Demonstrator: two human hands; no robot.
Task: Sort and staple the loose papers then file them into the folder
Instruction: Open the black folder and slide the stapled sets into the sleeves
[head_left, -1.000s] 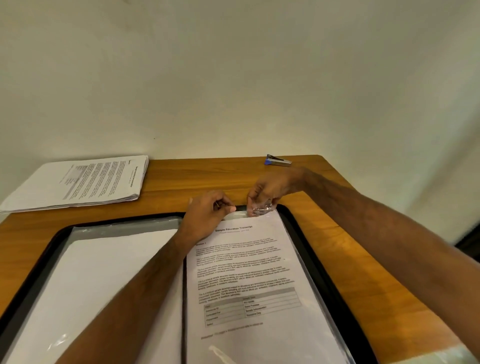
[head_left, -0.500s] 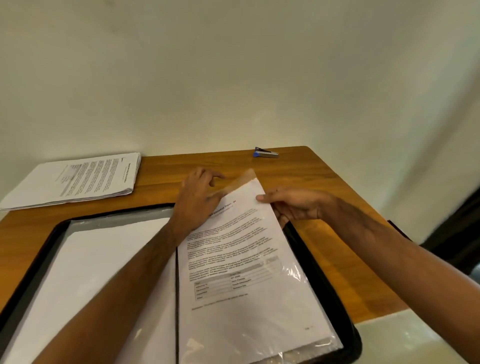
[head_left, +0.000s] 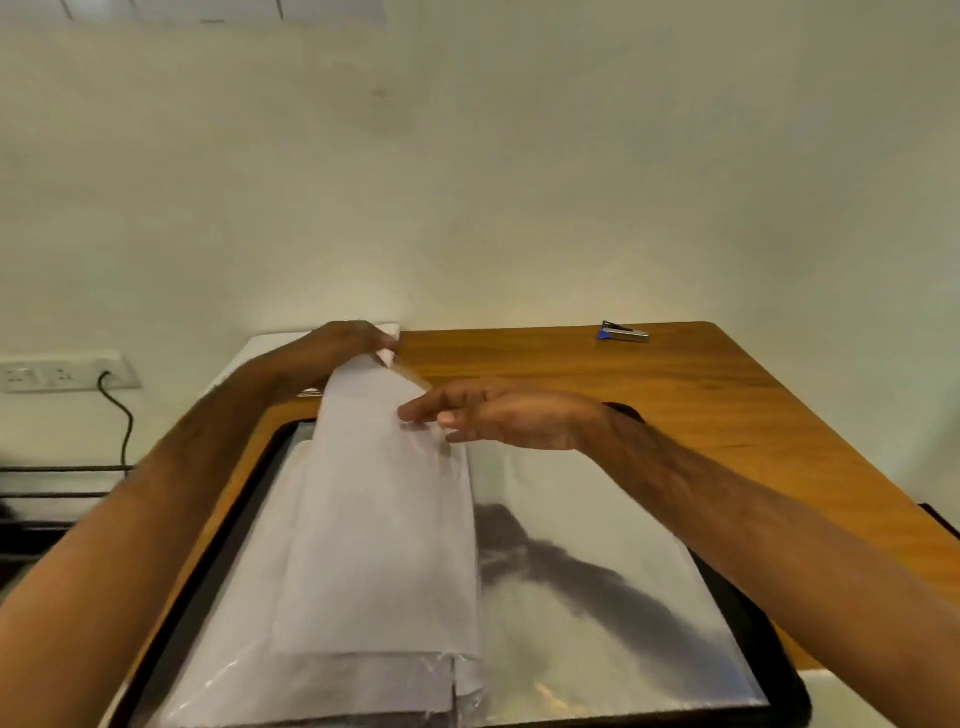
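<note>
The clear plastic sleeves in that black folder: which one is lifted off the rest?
The clear plastic sleeve in the middle, standing up mid-turn with a white sheet inside; the left hand pinches its top corner. The sleeve right of it lies flat.

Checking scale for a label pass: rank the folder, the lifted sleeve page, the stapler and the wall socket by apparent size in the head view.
1. folder
2. lifted sleeve page
3. wall socket
4. stapler

The socket and stapler both lie far from the camera, so their order is unsure.
</note>
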